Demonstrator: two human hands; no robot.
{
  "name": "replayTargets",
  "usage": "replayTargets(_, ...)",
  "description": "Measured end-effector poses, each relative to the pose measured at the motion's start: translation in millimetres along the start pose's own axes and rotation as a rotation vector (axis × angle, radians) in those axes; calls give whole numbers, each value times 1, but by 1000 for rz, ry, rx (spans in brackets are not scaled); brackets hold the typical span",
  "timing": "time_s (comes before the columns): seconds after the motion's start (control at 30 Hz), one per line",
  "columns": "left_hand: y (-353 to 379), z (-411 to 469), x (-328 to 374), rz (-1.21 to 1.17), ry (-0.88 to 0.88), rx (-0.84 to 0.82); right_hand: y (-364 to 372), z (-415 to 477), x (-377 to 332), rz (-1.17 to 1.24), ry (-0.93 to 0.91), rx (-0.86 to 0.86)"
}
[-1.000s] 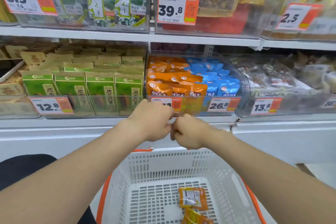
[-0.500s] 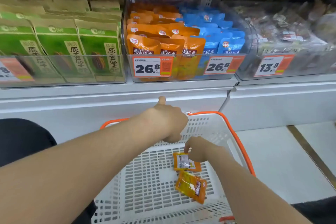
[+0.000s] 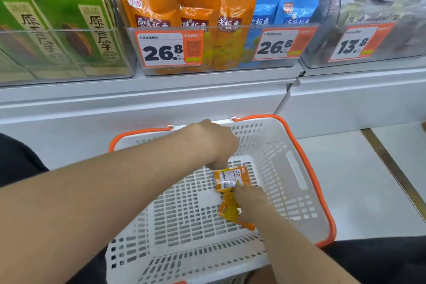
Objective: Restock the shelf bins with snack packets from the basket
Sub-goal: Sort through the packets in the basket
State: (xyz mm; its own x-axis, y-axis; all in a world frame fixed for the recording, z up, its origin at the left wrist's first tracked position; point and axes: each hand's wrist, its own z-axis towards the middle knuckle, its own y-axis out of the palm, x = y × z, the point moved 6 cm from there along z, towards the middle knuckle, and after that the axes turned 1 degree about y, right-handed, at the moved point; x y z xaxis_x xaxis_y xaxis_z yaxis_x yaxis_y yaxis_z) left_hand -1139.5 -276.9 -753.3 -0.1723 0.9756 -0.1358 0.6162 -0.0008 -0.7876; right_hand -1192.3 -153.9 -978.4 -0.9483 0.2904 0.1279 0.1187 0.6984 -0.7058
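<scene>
1. Nearest, a white slotted plastic basket with an orange rim (image 3: 272, 136) sits on the floor.
2. On the basket's floor lies a crumpled orange foil snack packet (image 3: 227, 208). The right hand (image 3: 252, 203) covers it, fingers bent down; I cannot tell whether they grip.
3. Just beyond lies a flat orange packet with a white label (image 3: 230, 178). The left hand (image 3: 214, 145) hangs over its far corner, fingers hidden.
4. Beyond the basket, a clear plastic shelf bin (image 3: 230, 69) holds orange and blue pouches.
</scene>
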Motion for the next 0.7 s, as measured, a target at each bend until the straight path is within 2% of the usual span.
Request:
replayTargets(0.1, -1, 5, 0, 13, 16, 16, 4, 11, -5, 7, 21, -9)
replayTargets(0.27, 0, -1, -4, -30, 32, 27, 7, 18, -15, 162, -59, -208)
replayTargets(0.37, 0, -10, -10, -37, -9, 18, -24, 14, -17, 275, -100, -179)
replayTargets(0.43, -1, -17, -13, -36, -33, -3, -54, 8, -19, 373, -149, -96)
replayTargets(0.57, -8, -39, -26, -38, -112, -29, -119, -20, -13, 691, -208, 313)
replayTargets(0.7, -22, -58, -45, -140, -198, 41, -175, -62, -8, 1061, -272, 612)
